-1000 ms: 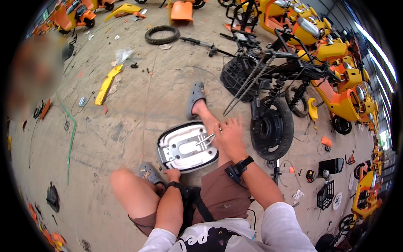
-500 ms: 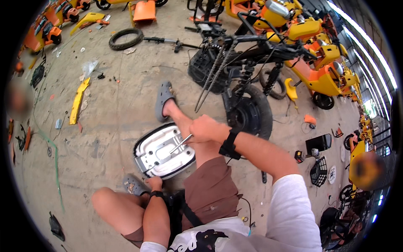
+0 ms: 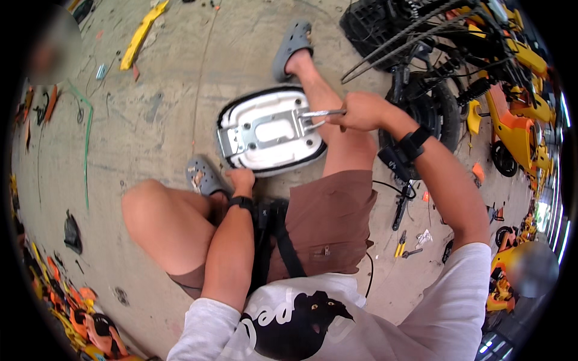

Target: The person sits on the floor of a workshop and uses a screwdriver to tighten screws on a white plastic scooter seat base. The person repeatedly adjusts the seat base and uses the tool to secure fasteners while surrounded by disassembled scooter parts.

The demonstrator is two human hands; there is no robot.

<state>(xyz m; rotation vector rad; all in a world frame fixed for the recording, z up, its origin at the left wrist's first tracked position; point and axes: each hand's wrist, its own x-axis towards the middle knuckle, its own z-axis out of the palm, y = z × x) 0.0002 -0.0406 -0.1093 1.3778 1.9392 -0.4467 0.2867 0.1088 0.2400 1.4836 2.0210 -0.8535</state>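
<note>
A scooter seat [image 3: 277,157] lies upside down on the floor between my legs, its white underside up and its black padded rim around it. A grey metal bracket [image 3: 236,140] is fixed along the underside, with a thin metal loop at its right end. My right hand [image 3: 367,112] is closed around a bright metal rod [image 3: 325,113]; its tip reaches over the loop, and I cannot tell whether it touches. The kind of tool is unclear, as the hand hides its rear part. My left hand [image 3: 242,179] grips the seat's near edge, fingers partly hidden.
Right of my leg stands a stripped scooter frame with a rear wheel [image 3: 442,114]. Yellow-handled pliers [image 3: 401,243] and a wrench [image 3: 412,253] lie on the floor at my right. A yellow strip [image 3: 143,35] lies far left; yellow scooters [image 3: 512,120] line the right.
The view has shifted, so the seat sits higher and further right and looks turned more level. My right hand still holds the rod, now at the bracket's right end. My left hand stays at the edge.
</note>
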